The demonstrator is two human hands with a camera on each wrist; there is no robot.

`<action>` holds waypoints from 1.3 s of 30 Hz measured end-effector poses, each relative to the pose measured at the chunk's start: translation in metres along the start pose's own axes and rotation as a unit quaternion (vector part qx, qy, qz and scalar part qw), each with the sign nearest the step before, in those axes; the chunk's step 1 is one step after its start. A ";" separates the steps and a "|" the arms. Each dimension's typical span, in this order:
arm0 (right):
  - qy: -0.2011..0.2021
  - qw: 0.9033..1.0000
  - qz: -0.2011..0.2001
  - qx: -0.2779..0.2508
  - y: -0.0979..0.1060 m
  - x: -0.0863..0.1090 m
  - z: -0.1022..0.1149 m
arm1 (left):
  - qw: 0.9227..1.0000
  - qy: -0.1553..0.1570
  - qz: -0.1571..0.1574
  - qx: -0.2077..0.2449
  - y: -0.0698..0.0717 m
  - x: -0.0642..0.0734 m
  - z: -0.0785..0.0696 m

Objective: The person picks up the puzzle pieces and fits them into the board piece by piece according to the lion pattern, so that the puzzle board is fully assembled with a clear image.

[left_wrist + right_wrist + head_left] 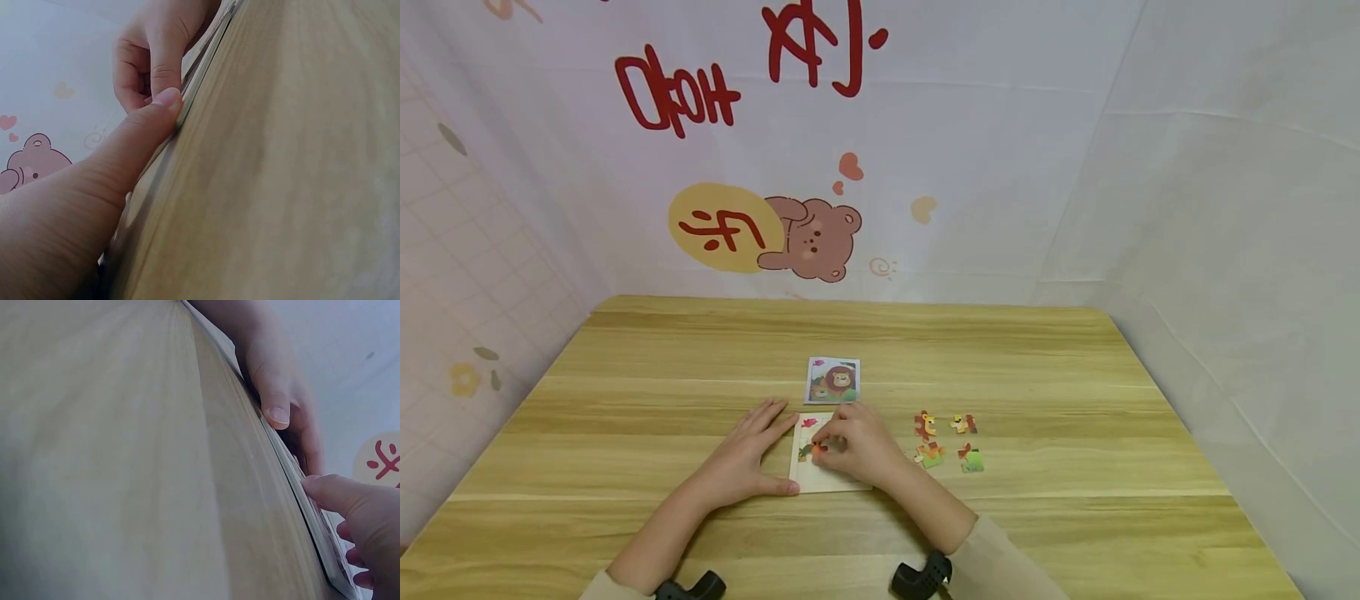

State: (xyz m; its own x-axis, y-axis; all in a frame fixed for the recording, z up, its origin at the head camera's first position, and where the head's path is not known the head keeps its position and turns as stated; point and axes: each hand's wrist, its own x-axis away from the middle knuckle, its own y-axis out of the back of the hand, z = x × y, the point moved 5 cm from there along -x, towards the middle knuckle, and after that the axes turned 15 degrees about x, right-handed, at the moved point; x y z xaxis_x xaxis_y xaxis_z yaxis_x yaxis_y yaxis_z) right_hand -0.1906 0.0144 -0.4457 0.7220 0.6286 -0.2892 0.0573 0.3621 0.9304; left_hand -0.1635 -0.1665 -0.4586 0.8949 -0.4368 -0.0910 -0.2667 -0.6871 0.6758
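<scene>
A pale puzzle board (827, 482) lies flat on the table, with a pink-marked part of a picture (808, 423) in its upper left corner. My right hand (867, 448) is over the board, its thumb and forefinger pinching a small colourful jigsaw piece (816, 450) at the board's left side. Fingertips partly cover that piece. Along the left edge, my left hand (737, 460) is spread, thumb at the lower corner and forefinger near the upper one. In the left wrist view, the left thumb (147, 128) touches the board's rim close to the right fingers.
Several loose jigsaw pieces (971, 459) lie to the right of the board. Behind it is a picture card (832, 381) showing lions. The wooden table (1037, 358) ends at a white printed cloth (985, 167) at the back.
</scene>
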 end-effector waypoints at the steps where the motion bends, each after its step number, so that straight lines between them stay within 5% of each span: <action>1: -0.002 1.000 0.002 -0.001 0.000 0.000 0.000 | 1.000 0.000 0.000 0.000 0.000 0.000 0.000; 17: 0.000 0.998 -0.049 -0.049 0.022 0.010 -0.008 | 1.000 0.007 -0.003 0.003 0.000 0.000 0.000; 39: -0.068 0.993 -0.048 -0.082 0.055 0.056 -0.073 | 1.000 0.007 -0.001 0.007 0.000 -0.001 -0.003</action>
State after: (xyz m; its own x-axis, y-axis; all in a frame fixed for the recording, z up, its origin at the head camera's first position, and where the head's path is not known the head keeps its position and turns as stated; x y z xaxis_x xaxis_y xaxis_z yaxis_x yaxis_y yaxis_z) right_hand -0.1975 0.1199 -0.4271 0.8052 0.4915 -0.3318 0.0252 0.5306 0.8472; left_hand -0.1632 -0.1645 -0.4562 0.9003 -0.4272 -0.0828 -0.2693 -0.6964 0.6652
